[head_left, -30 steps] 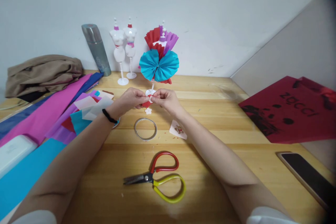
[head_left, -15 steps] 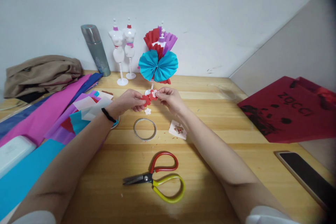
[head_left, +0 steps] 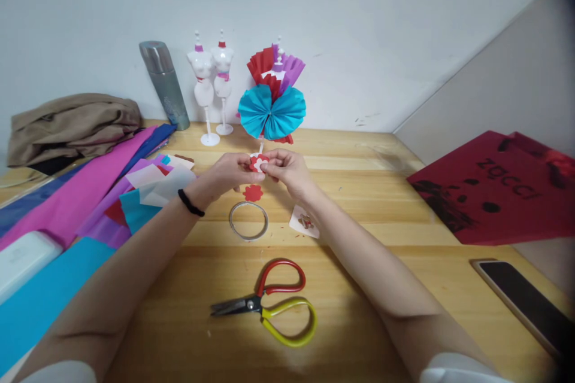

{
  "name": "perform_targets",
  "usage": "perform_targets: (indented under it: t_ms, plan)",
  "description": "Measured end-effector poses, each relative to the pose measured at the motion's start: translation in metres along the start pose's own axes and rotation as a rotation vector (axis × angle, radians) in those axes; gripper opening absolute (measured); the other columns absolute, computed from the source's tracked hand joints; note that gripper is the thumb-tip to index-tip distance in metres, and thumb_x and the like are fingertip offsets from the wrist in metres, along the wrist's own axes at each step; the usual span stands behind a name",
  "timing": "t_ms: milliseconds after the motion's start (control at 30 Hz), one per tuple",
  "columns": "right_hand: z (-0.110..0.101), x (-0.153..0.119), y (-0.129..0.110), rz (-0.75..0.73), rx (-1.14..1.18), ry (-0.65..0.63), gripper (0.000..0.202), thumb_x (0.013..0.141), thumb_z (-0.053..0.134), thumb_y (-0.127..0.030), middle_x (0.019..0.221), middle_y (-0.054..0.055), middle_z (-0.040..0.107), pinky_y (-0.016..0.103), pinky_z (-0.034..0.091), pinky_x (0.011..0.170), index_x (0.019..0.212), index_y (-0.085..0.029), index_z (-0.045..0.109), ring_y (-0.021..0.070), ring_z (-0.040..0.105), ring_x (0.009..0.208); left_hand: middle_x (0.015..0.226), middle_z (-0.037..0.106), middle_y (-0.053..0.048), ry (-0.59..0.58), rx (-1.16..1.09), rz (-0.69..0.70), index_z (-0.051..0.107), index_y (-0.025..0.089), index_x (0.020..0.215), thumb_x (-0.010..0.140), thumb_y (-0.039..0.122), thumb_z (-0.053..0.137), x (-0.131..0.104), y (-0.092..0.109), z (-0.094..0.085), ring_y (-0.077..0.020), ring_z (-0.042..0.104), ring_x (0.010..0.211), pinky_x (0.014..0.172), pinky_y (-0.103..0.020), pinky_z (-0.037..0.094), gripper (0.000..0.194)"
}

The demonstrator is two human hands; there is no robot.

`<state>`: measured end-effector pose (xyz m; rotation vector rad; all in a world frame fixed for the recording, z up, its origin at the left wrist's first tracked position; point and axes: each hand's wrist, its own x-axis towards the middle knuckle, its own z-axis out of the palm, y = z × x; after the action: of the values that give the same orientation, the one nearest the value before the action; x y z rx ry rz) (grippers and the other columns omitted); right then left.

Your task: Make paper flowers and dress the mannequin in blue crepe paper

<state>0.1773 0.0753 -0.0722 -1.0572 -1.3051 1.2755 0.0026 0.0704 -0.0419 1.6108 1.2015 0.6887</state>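
My left hand (head_left: 230, 171) and my right hand (head_left: 287, 171) meet over the wooden table (head_left: 359, 287), fingertips pinched together on a small red and white paper flower (head_left: 258, 162). A second red paper flower (head_left: 253, 193) lies flat on the table just below my hands. Right behind them stands a small white mannequin dressed in a blue, red and purple pleated paper dress (head_left: 272, 109). A clear tape ring (head_left: 248, 221) lies just nearer to me than the red flower.
Red and yellow scissors (head_left: 269, 305) lie near the front. Coloured paper sheets (head_left: 76, 203) spread at left beside a brown cloth (head_left: 72, 125). Two bare mannequins (head_left: 211, 90) and a metal flask (head_left: 165, 85) stand at the wall. A red bag (head_left: 498, 191) and a phone (head_left: 525, 305) are at right.
A red paper flower now lies on the table where a small white flower was. My fingertips have closed together again on a small red and white flower.
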Motion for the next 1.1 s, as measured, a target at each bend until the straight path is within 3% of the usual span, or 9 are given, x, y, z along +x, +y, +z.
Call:
perform_targets:
  t_ms: [167, 767, 933, 1100]
  plan:
    - [0.0028, -0.0017, -0.0015, -0.015, -0.023, -0.004, 0.032, 0.056, 0.082, -0.040, 0.055, -0.003, 0.061, 0.023, 0.029, 0.046, 0.070, -0.017, 0.063, 0.0070, 0.043, 0.045, 0.047, 0.049, 0.006, 0.119, -0.150, -0.016, 0.063, 0.013, 0.063, 0.065, 0.031, 0.076, -0.0012, 0.0005, 0.0053, -0.0049, 0.040, 0.043, 0.040, -0.017, 0.032, 0.022]
    - [0.0024, -0.0035, -0.0050, 0.024, -0.025, -0.011, 0.034, 0.055, 0.083, -0.043, 0.053, -0.002, 0.059, 0.023, 0.029, 0.045, 0.064, -0.017, 0.064, 0.0069, 0.041, 0.046, 0.050, 0.055, 0.003, -0.010, -0.220, -0.022, 0.068, 0.012, 0.065, 0.067, 0.025, 0.077, -0.0006, -0.0020, -0.0008, -0.0056, 0.046, 0.044, 0.040, -0.016, 0.037, 0.016]
    - [0.0024, -0.0043, -0.0059, 0.018, -0.018, -0.033, 0.033, 0.056, 0.083, -0.044, 0.052, -0.002, 0.059, 0.023, 0.028, 0.045, 0.063, -0.017, 0.064, 0.0071, 0.041, 0.046, 0.048, 0.055, 0.003, 0.064, -0.185, 0.005, 0.067, 0.012, 0.063, 0.068, 0.024, 0.076, -0.0029, 0.0011, 0.0019, -0.0056, 0.046, 0.044, 0.040, -0.016, 0.037, 0.016]
    - [0.0011, -0.0056, -0.0082, 0.035, 0.023, -0.074, 0.030, 0.060, 0.079, -0.043, 0.054, -0.001, 0.061, 0.023, 0.031, 0.046, 0.065, -0.017, 0.067, 0.0083, 0.046, 0.048, 0.048, 0.055, 0.002, 0.065, -0.173, -0.003, 0.067, 0.011, 0.064, 0.074, 0.019, 0.069, -0.0020, 0.0004, 0.0009, -0.0058, 0.046, 0.042, 0.040, -0.017, 0.036, 0.013]
